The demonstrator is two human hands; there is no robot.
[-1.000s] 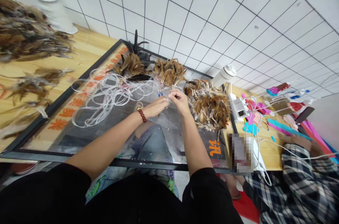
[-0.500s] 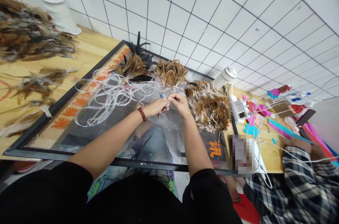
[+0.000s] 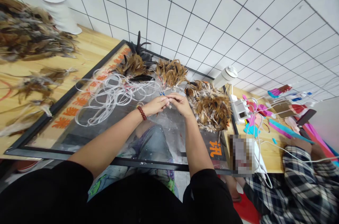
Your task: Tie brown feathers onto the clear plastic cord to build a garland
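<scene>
Three bunches (image 3: 171,72) on glass (image 3: 97,137): middle one's shafts point away from me.
Left hand (image 3: 156,106), right hand (image 3: 180,104): over glass, fingertips pinched; on what, I can't tell.

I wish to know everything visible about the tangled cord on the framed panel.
The tangled cord is thin, whitish and translucent, looking like plastic. It lies slack in many overlapping loops on the framed panel, left of the left hand. Its far edge appears to touch the feather bunch behind it. I cannot make out its ends.
</scene>
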